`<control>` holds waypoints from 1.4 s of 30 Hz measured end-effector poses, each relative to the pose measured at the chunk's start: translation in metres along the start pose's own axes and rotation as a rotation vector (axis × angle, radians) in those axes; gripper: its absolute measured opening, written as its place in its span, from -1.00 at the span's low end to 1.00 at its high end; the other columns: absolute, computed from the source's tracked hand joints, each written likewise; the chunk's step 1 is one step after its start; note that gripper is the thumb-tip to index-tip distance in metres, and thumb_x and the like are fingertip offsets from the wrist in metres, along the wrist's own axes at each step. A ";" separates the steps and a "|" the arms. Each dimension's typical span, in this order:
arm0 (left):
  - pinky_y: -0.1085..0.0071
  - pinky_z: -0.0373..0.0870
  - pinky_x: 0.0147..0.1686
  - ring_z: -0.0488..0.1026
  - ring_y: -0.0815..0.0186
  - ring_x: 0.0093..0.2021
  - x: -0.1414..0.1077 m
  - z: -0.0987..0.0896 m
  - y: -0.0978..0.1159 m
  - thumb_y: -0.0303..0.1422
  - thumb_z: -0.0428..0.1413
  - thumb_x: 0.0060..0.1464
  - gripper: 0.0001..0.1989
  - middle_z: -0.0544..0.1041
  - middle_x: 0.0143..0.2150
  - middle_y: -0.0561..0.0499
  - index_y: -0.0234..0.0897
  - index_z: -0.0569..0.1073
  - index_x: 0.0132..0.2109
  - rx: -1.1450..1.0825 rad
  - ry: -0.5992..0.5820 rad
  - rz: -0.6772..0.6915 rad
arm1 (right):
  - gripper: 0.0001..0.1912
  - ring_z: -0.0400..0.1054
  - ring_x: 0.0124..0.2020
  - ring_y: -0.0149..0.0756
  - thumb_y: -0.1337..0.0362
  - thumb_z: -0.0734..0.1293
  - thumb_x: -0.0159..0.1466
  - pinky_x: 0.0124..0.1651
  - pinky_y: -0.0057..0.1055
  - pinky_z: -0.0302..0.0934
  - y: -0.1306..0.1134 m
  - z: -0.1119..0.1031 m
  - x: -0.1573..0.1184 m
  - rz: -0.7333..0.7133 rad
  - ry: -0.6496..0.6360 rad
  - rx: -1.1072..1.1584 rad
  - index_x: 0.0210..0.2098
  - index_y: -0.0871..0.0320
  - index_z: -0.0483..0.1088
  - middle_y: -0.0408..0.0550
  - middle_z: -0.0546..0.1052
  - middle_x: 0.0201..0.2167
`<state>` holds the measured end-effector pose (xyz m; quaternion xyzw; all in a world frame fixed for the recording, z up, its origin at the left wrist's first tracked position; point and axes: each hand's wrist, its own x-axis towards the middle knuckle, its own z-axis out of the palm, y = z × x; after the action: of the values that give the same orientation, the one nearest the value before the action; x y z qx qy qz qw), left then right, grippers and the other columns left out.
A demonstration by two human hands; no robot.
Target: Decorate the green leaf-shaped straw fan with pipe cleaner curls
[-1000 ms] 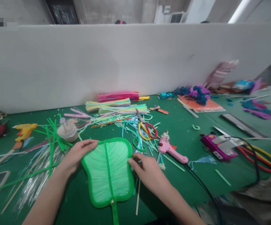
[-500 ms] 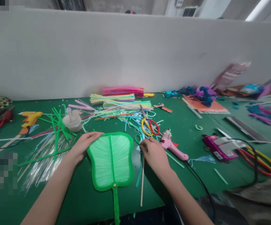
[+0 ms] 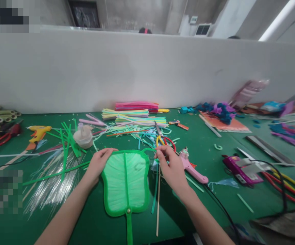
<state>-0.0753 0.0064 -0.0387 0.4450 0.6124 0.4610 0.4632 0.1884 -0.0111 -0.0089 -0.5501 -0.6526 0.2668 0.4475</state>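
A green hand fan (image 3: pixel 115 185) with a leaf-like ribbed face, a fuzzy green rim and a small round bead at the handle's top is held upright over the table. My left hand (image 3: pixel 100 164) grips its upper left corner, thumb and fingers closed on the rim. In my right hand (image 3: pixel 171 166), thumb and forefinger pinch a thin green pipe cleaner (image 3: pixel 149 149), which arches over to the fan's upper right corner. Whether its far end touches the rim I cannot tell. Scissors with red and yellow handles (image 3: pixel 160 139) lie behind my right hand, and a pink glue gun (image 3: pixel 194 170) beside it.
Bundled coloured pipe cleaners (image 3: pixel 137 106) lie at the back by the white partition (image 3: pixel 147 68). A translucent cup (image 3: pixel 83 137), yellow glue gun (image 3: pixel 38 133) and clear strips (image 3: pixel 55 182) are left. At right are a purple power strip (image 3: pixel 240 170), its cord, and larger scissors (image 3: pixel 287 183).
My right hand has brought the green pipe cleaner from beside the fan up to its upper right corner. My left hand keeps its hold. The camera view has shifted a little.
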 end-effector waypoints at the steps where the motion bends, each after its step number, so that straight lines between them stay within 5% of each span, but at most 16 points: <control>1: 0.39 0.29 -0.26 0.47 0.10 -0.13 -0.001 0.002 0.001 0.04 0.20 -0.07 -0.50 0.62 -0.13 -0.12 -0.31 0.63 -0.18 0.006 0.000 0.013 | -0.82 0.34 -0.50 -0.33 0.21 0.17 0.38 -0.46 -0.44 0.16 -0.004 0.005 0.004 0.011 -0.067 0.051 -0.22 0.13 0.36 -0.13 0.50 -0.45; 5: 0.39 0.30 -0.29 0.48 0.14 -0.18 -0.005 0.005 0.005 0.03 0.17 -0.01 -0.53 0.63 -0.16 -0.11 -0.29 0.62 -0.19 0.027 -0.010 0.054 | -0.88 0.39 -0.48 -0.36 0.32 0.21 0.35 -0.40 -0.46 0.21 -0.017 0.034 0.020 -0.066 -0.223 0.044 -0.26 0.14 0.39 -0.16 0.53 -0.49; 10: 0.38 0.32 -0.30 0.49 0.14 -0.22 -0.009 0.004 0.008 0.00 0.21 -0.03 -0.57 0.63 -0.21 -0.09 -0.27 0.60 -0.19 0.072 -0.016 0.073 | -0.87 0.42 -0.26 -0.27 0.42 0.26 0.31 -0.16 -0.37 0.26 -0.024 0.058 0.027 -0.136 -0.203 -0.035 -0.31 0.15 0.44 -0.04 0.53 -0.33; 32: 0.36 0.36 -0.29 0.52 0.10 -0.20 -0.011 0.006 0.012 -0.06 0.31 -0.14 -0.60 0.63 -0.20 -0.08 -0.25 0.59 -0.22 0.129 0.000 0.106 | -0.85 0.43 -0.23 -0.25 0.33 0.21 0.39 -0.16 -0.37 0.29 -0.024 0.072 0.010 -0.256 -0.034 -0.256 -0.15 0.12 0.41 -0.01 0.51 -0.21; 42: 0.38 0.34 -0.26 0.50 0.12 -0.16 -0.008 0.002 0.008 -0.10 0.33 -0.15 -0.62 0.62 -0.17 -0.07 -0.25 0.59 -0.22 0.102 -0.014 0.106 | -0.81 0.33 -0.16 -0.17 0.31 0.22 0.38 -0.08 -0.28 0.25 -0.023 0.065 0.010 -0.367 -0.072 -0.347 -0.21 0.14 0.49 0.02 0.51 -0.28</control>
<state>-0.0707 0.0006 -0.0302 0.5031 0.6074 0.4497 0.4192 0.1202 0.0022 -0.0168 -0.4812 -0.7930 0.0845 0.3640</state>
